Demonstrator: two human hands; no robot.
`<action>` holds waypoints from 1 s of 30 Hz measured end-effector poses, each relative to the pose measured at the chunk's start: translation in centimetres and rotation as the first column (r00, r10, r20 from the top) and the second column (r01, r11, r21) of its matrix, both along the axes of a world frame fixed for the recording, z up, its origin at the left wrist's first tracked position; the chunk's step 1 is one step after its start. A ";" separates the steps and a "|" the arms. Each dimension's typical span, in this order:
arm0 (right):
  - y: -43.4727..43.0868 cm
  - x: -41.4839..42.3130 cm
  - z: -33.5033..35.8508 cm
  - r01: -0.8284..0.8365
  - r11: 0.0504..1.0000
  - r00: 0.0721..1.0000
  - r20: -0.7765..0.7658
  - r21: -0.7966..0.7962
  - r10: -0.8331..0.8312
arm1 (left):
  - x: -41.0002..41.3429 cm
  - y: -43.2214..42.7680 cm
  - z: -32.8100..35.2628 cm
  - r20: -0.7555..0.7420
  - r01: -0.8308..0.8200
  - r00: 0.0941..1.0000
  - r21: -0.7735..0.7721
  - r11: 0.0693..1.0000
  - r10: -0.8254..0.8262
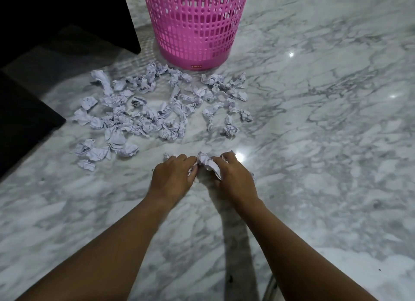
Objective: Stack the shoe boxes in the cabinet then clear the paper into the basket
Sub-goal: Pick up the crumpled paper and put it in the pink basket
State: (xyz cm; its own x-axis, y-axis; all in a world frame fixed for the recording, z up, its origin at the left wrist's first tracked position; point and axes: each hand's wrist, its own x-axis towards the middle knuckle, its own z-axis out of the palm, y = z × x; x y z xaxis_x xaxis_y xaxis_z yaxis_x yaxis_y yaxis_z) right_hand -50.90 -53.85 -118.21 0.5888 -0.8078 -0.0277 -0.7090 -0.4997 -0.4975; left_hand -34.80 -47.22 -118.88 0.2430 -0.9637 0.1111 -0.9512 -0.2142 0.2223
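Note:
Several crumpled white paper scraps lie scattered on the marble floor in front of a pink slotted plastic basket. Nearer to me, my left hand and my right hand rest on the floor side by side, both closed around a bunch of crumpled paper that shows between them. A bit of paper pokes out past the left hand's fingers. No shoe boxes or cabinet shelves are visible.
Dark furniture fills the upper left, and another dark block juts in at the left edge. The white and grey marble floor stretches to the right and toward me.

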 end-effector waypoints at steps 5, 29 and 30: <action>0.7 0.4 -0.4 -0.005 0.999 0.998 -0.065 -0.032 0.003 | 0.5 0.2 0.0 0.002 -0.009 1.000 0.057 0.998 0.009; -5.5 3.7 8.5 0.120 0.983 0.925 0.343 0.138 -0.161 | 5.0 -4.9 8.2 -0.493 -0.231 0.836 0.082 0.970 0.241; -6.1 4.4 9.9 0.123 0.983 0.919 0.359 0.134 -0.164 | 5.4 -5.7 9.6 -0.513 -0.240 0.826 0.053 0.969 0.232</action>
State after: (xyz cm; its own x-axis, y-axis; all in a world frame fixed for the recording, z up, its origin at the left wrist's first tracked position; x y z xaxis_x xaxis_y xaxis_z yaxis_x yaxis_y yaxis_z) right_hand -46.49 -59.95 -108.29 0.4521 -0.8886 0.0779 -0.5264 -0.3362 -0.7810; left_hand -29.39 -52.90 -109.31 0.4887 -0.8688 -0.0803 -0.6210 -0.4110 0.6674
